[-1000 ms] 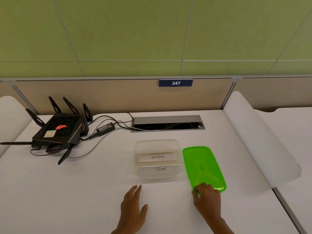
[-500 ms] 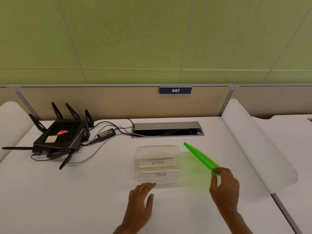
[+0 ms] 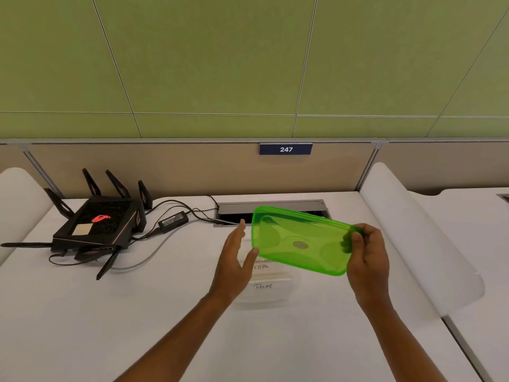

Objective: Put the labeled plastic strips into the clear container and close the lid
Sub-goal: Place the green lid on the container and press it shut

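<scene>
A translucent green lid (image 3: 298, 239) hangs in the air over the clear container (image 3: 271, 297), tilted toward me. My right hand (image 3: 367, 256) grips the lid's right end with curled fingers and thumb. My left hand (image 3: 234, 260) is raised beside the lid's left edge, fingers straight, thumb near the lid's lower left corner. Inside the container lie two labeled plastic strips; the nearer one (image 3: 264, 286) shows handwritten letters, the farther one (image 3: 261, 267) is partly hidden by the lid and my left hand.
A black router (image 3: 99, 223) with antennas sits at the left on the white desk (image 3: 110, 326), its cables and a power brick (image 3: 173, 221) running to a cable slot (image 3: 272, 208) behind the lid. A white curved divider (image 3: 418, 238) bounds the right side.
My right hand lifted the green lid off the desk and carried it leftward over the container. My left hand rose from the desk to the lid's left edge.
</scene>
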A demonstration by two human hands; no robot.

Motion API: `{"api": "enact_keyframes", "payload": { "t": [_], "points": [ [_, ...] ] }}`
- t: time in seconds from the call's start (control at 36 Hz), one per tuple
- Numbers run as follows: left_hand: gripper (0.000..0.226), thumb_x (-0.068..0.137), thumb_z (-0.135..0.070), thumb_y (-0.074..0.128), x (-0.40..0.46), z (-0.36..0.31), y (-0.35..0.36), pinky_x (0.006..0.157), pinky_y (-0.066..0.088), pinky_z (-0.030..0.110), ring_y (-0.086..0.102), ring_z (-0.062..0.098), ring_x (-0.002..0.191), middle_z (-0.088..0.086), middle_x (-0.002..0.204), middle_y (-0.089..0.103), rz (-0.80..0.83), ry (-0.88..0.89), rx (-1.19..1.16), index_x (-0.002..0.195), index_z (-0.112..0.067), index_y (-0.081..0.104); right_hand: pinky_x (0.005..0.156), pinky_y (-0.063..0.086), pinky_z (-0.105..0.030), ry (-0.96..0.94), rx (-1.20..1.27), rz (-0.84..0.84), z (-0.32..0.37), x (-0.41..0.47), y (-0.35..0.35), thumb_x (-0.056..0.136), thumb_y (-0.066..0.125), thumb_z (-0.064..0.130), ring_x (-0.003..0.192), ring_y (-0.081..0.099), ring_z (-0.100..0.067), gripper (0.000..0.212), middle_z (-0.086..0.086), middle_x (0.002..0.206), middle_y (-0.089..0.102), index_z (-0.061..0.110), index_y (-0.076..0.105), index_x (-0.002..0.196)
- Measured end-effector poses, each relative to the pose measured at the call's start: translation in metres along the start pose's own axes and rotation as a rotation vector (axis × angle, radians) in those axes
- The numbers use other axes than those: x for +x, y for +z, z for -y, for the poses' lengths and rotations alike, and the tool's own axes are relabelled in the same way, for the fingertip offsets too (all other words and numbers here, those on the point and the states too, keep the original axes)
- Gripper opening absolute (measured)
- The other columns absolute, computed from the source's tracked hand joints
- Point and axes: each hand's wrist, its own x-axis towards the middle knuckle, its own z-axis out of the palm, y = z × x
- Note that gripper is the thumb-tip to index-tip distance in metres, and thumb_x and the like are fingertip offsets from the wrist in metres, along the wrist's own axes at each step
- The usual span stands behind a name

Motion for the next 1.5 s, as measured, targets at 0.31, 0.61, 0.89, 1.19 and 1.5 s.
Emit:
{"api": "enact_keyframes", "payload": {
  "t": [0.31,0.61,0.89,1.19,1.5],
  "points": [
    [0.055,0.09,-0.005,0.067,0.02,0.02,-0.027,0.071,0.053,0.018,0.064,0.02,0.088,0.007,0.099,0.062,-0.078,-0.174,0.076,0.142,-0.016,0.056,0.067,0.061,-0.027,0.435,0.355,0.003,-0.011,0.029,0.068,0.089,0.078,0.017,0.072,0.071,-0.017,0.012,-0.007,0.09,0.076,0.018,0.073,0.099],
    [0.04,0.09,-0.016,0.069,0.019,0.053,-0.026,0.087,0.052,0.034,0.066,0.026,0.088,0.014,0.108,0.059,-0.013,-0.425,0.284,0.13,-0.013,0.067,0.087,0.061,-0.039,0.603,0.075,0.105,-0.067,0.021,0.121,0.091,0.074,0.014,0.077,0.074,-0.02,0.027,-0.005,0.092,0.077,0.011,0.076,0.117],
    [0.046,0.09,-0.02,0.07,0.028,0.074,-0.019,0.091,0.052,0.037,0.065,0.029,0.097,0.018,0.119,0.055,0.032,-0.483,0.343,0.135,-0.012,0.063,0.096,0.049,-0.032,0.524,-0.247,0.317,-0.088,0.021,0.133,0.097,0.059,0.011,0.113,0.065,-0.029,0.036,-0.011,0.129,0.069,0.012,0.069,0.132],
    [0.051,0.09,-0.026,0.07,0.027,0.09,-0.021,0.092,0.052,0.038,0.064,0.028,0.102,0.015,0.123,0.056,0.018,-0.557,0.362,0.137,-0.01,0.061,0.079,0.042,-0.024,0.527,-0.334,0.412,-0.104,0.018,0.143,0.099,0.061,0.013,0.084,0.058,-0.02,0.035,-0.013,0.133,0.067,0.007,0.068,0.132],
    [0.046,0.091,-0.026,0.069,0.023,0.094,-0.025,0.089,0.053,0.033,0.069,0.023,0.092,0.013,0.118,0.061,0.049,-0.578,0.27,0.135,-0.015,0.064,0.092,0.042,-0.027,0.517,-0.353,0.455,-0.11,0.017,0.143,0.099,0.063,0.018,0.118,0.061,-0.032,0.036,-0.017,0.127,0.063,0.008,0.067,0.133]
  ]
}}
